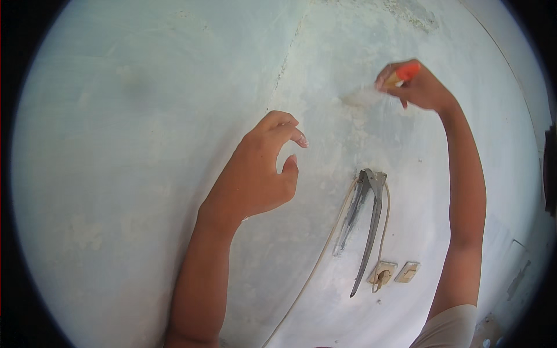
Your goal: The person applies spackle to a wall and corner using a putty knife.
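Observation:
My right hand [420, 90] is raised at the upper right and closed around a putty knife [408, 72]. Its handle is orange and yellowish; the pale blade end is smeared by motion close to the wall [145, 174]. My left hand [264, 159] hovers in front of the wall, left of the middle. Its fingers are curled but apart from the thumb, with nothing between them. White residue marks the fingertips. Patchy pale blue and whitish areas cover the wall around the blade.
Below the hands, a grey metal bracket [371, 203] juts from the wall, with a beige cable [325, 249] hanging by it. A socket with a plug [383, 275] and a switch plate [408, 272] sit lower right. Peeling paint [415, 14] shows at the top.

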A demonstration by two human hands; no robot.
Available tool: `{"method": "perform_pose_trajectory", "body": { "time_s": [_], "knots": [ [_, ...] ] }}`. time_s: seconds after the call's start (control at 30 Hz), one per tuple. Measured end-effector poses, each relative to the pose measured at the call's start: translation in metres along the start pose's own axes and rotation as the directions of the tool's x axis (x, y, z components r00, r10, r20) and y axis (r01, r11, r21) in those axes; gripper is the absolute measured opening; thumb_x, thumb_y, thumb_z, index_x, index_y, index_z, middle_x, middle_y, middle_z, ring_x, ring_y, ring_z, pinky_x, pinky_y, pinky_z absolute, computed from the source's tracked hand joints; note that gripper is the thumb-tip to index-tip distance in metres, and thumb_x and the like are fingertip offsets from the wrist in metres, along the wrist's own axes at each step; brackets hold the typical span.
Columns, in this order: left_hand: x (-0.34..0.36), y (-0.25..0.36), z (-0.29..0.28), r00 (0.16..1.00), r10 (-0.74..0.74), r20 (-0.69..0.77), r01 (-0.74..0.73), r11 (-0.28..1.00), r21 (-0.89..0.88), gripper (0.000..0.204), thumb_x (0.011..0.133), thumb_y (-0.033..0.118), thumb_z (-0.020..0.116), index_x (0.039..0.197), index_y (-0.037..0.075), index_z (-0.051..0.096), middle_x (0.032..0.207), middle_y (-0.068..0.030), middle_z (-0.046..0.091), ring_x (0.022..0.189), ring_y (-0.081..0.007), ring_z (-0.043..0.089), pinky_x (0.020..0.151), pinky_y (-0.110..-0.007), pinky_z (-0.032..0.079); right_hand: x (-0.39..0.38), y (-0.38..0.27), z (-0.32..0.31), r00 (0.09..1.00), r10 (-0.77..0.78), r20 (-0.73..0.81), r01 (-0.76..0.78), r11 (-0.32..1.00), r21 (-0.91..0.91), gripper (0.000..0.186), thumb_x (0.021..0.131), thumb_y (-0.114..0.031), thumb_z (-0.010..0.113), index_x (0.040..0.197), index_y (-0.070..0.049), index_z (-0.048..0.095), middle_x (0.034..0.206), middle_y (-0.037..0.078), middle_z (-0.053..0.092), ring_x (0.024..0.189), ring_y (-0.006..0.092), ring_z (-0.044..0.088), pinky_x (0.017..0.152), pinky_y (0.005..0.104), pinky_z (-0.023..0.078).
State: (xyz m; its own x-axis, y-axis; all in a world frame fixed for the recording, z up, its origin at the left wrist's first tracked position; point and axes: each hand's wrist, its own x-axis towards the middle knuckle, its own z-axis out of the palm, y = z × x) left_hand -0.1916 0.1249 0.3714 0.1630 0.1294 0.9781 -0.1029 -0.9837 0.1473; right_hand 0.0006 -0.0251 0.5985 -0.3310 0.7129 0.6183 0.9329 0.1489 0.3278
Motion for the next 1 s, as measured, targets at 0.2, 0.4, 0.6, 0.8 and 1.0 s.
{"method": "perform_pose_trajectory", "body": {
  "time_s": [0.2,0.4,0.6,0.8,1.0],
  "knots": [
    [-0.001,0.002,0.001,1.0,-0.022,0.018,0.022,1.0,-0.015,0.023,0.081,-0.007,0.057,0.099,0.006,0.062,0.125,-0.0111,0.057,0.11,-0.0275,0.058,0.085,-0.035,0.05,0.054,0.033,-0.032,0.99,-0.064,-0.124,0.039,0.98,-0.196,0.009,0.089,-0.008,0.064,0.097,-0.007,0.064,0.095,0.002,0.066,0.082,0.0103,0.063,0.043,0.0243,0.047],
    [-0.002,-0.001,0.0,1.0,-0.027,0.013,0.027,1.0,-0.01,0.023,0.08,-0.007,0.057,0.099,0.006,0.062,0.124,-0.011,0.057,0.109,-0.0272,0.058,0.084,-0.035,0.05,0.08,-0.02,-0.04,0.929,0.03,-0.37,-0.129,0.961,-0.245,0.009,0.09,-0.006,0.06,0.086,-0.001,0.067,0.08,0.014,0.067,0.066,0.0262,0.064,0.068,0.0375,0.055],
    [-0.003,0.001,0.003,1.0,-0.02,0.017,0.021,0.999,-0.031,0.023,0.08,-0.007,0.057,0.099,0.006,0.062,0.124,-0.0108,0.057,0.109,-0.0268,0.058,0.084,-0.035,0.05,0.107,0.053,-0.066,0.793,-0.529,-0.303,0.212,0.705,-0.676,0.01,0.089,-0.003,0.06,0.09,0.001,0.069,0.09,0.013,0.072,0.078,0.0239,0.066,0.074,0.0379,0.054],
    [-0.003,-0.003,0.0,1.0,-0.003,0.007,0.004,0.999,-0.04,0.024,0.08,-0.008,0.057,0.099,0.006,0.062,0.124,-0.0107,0.057,0.109,-0.0266,0.058,0.083,-0.035,0.049,0.064,0.058,-0.026,0.913,-0.337,-0.228,0.212,0.872,-0.442,0.006,0.088,0.003,0.057,0.088,0.002,0.064,0.088,0.009,0.069,0.084,0.0229,0.064,0.079,0.0331,0.049],
    [-0.004,0.0,0.002,1.0,0.029,-0.004,-0.029,0.999,-0.045,0.024,0.08,-0.008,0.057,0.099,0.006,0.062,0.124,-0.0108,0.057,0.108,-0.0257,0.059,0.082,-0.034,0.049,-0.005,0.038,-0.005,0.978,-0.208,-0.022,0.202,0.965,-0.169,0.007,0.086,0.006,0.062,0.086,0.002,0.067,0.087,0.01,0.071,0.087,0.0219,0.066,0.083,0.0333,0.051]
  ]
}}
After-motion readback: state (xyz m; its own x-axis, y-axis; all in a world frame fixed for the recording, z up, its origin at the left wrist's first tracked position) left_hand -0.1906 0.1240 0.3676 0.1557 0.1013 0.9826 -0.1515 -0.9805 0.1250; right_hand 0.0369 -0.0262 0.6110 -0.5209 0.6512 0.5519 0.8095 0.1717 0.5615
